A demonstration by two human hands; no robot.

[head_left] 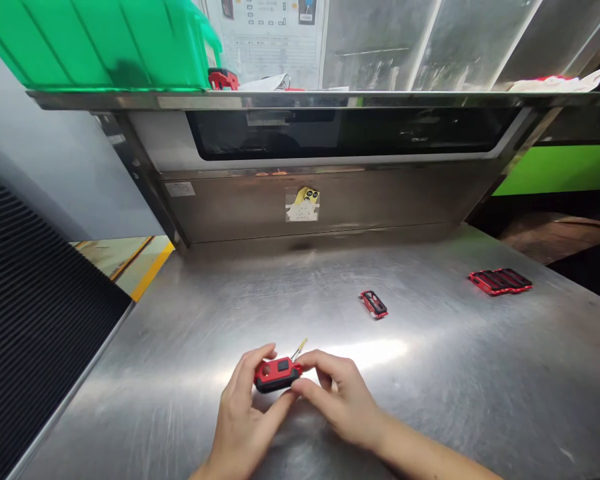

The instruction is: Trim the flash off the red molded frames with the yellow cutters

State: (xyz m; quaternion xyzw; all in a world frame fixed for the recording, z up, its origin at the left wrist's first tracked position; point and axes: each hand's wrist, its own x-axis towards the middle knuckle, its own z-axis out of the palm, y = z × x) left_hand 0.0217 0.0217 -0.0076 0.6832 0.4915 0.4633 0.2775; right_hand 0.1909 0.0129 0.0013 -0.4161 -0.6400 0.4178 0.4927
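Note:
A small red-and-black plastic casing (pixel 277 375) is held above the steel table, with a round hole and a square black button on its face. My left hand (pixel 245 407) is closed around its left end, thumb underneath and fingers along the top. My right hand (pixel 337 393) pinches the casing's right end between thumb and fingers. Behind that end a thin metal piece with a yellow tip (pixel 303 345) sticks up; I cannot make out what it is or whether a finger touches it. Farther back lies a similar red-and-black part (pixel 374 304), apart from both hands.
Several red-and-black parts (pixel 501 281) lie side by side at the table's right. A ribbed black belt (pixel 45 320) runs along the left. Overhead, a steel shelf (pixel 290 100) carries a green bin (pixel 95 47). A picture label (pixel 303 205) is fixed to the back panel.

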